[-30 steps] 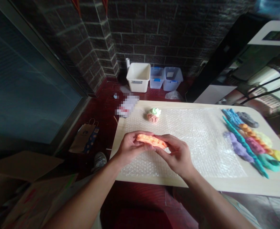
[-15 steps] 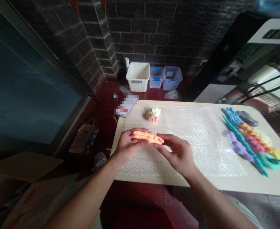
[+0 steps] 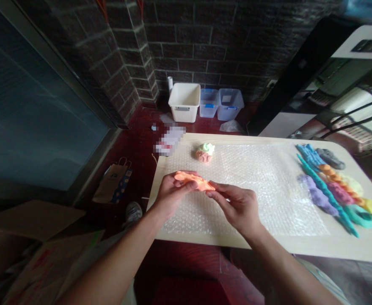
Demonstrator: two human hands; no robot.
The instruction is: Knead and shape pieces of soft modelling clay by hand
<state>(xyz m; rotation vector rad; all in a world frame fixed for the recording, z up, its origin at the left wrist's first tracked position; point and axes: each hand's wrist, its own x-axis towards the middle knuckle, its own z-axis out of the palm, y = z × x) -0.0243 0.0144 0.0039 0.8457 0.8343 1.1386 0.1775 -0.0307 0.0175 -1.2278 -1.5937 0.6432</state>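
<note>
Above the bubble wrap [image 3: 252, 190], a flattened strip of orange modelling clay [image 3: 194, 180] is held between both hands. My left hand [image 3: 174, 192] grips its left part, thumb across the front and fingers behind. With thumb and fingertips, my right hand [image 3: 236, 203] pinches the strip's right end. Beyond the hands, a lump of clay [image 3: 205, 153], pale green on top and pinkish brown below, rests on the wrap.
Several coloured clay pieces lie at the table's right, among them a long teal roll [image 3: 328, 195] and a purple strip [image 3: 317, 197]. Behind the table [image 3: 306, 243] stand a white bin [image 3: 186, 112] and two clear boxes. A paper bag [image 3: 111, 182] and a cardboard box [image 3: 46, 267] are at left.
My right hand has closed its pinch on the clay's right end. The strip's left end now tips upward, and my left thumb has shifted over its front.
</note>
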